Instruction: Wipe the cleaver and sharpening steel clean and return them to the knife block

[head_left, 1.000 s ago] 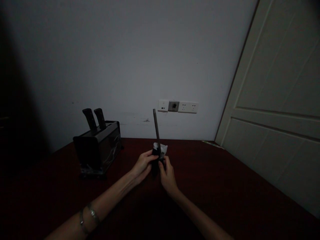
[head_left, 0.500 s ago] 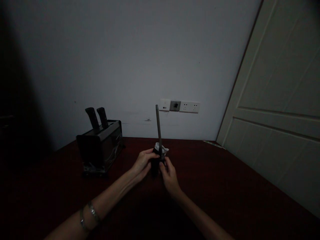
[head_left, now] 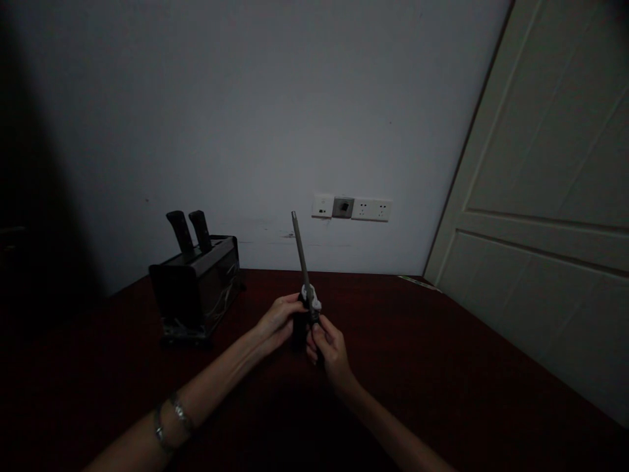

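A thin grey sharpening rod (head_left: 300, 259) stands nearly upright above the dark red table (head_left: 442, 367), its tip leaning slightly left. My left hand (head_left: 278, 321) is closed round its dark handle (head_left: 297, 331). My right hand (head_left: 328, 345) pinches a small white cloth (head_left: 313, 303) against the base of the rod, just above the handle. Both hands meet over the middle of the table. A bracelet (head_left: 170, 423) is on my left wrist.
A dark knife block (head_left: 196, 288) with two black handles (head_left: 189, 231) sticking up stands at the back left. A row of wall sockets (head_left: 352, 208) is on the grey wall. A pale door (head_left: 545, 216) rises at the right. The room is dim.
The rod's tip has tilted left. The white cloth looks smaller and more bunched at the rod's base. My right hand has dropped slightly.
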A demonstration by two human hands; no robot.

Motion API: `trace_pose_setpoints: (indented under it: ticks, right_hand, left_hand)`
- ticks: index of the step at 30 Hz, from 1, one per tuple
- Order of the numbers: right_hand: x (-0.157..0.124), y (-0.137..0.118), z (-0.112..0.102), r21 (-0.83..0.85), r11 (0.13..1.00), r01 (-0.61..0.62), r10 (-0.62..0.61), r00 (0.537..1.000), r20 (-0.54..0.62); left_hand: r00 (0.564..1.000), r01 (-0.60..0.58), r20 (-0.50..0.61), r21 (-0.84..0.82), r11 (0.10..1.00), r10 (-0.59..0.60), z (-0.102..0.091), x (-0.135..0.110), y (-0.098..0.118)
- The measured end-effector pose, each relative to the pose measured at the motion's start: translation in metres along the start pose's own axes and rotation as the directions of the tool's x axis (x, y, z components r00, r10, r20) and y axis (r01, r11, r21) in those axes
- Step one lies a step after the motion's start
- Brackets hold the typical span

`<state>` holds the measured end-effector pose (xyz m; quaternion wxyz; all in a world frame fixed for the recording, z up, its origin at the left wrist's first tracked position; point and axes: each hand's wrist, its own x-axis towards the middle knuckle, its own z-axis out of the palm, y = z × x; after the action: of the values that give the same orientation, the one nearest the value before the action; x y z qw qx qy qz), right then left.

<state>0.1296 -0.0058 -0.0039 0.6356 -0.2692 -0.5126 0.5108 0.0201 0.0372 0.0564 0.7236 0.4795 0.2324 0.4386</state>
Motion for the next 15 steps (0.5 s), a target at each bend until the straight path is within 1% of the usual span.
trace_pose_setpoints:
  ticks: [3, 6, 8, 12, 13, 15]
  right_hand:
    - [-0.002, -0.003, 0.005, 0.056, 0.998, -0.022, 0.02, 1.0, 0.021]
    - [-0.001, -0.008, 0.007, 0.056, 0.998, -0.011, 0.009, 1.0, 0.027]
    - [0.002, -0.012, 0.004, 0.0, 0.999, 0.032, -0.032, 0.999, -0.001]
    - [0.008, -0.016, -0.009, -0.186, 0.977, 0.105, -0.117, 0.992, -0.056]
    - [0.009, -0.016, -0.012, -0.223, 0.968, 0.111, -0.127, 0.99, -0.061]
    - [0.012, -0.017, -0.017, -0.275, 0.952, 0.135, -0.16, 0.985, -0.069]
  left_hand:
    - [0.999, 0.011, 0.036, 0.015, 1.0, -0.011, -0.002, 0.0, 0.003]
    - [0.998, 0.01, 0.065, 0.015, 1.0, -0.011, -0.004, -0.001, 0.007]
    - [0.999, -0.012, 0.036, 0.009, 1.0, 0.012, -0.007, -0.001, 0.012]
    - [0.989, -0.117, -0.089, -0.031, 0.993, 0.114, -0.015, 0.003, 0.02]
    - [0.985, -0.139, -0.107, -0.04, 0.989, 0.134, -0.017, 0.004, 0.021]
    - [0.982, -0.163, -0.101, -0.035, 0.986, 0.159, -0.02, 0.006, 0.021]
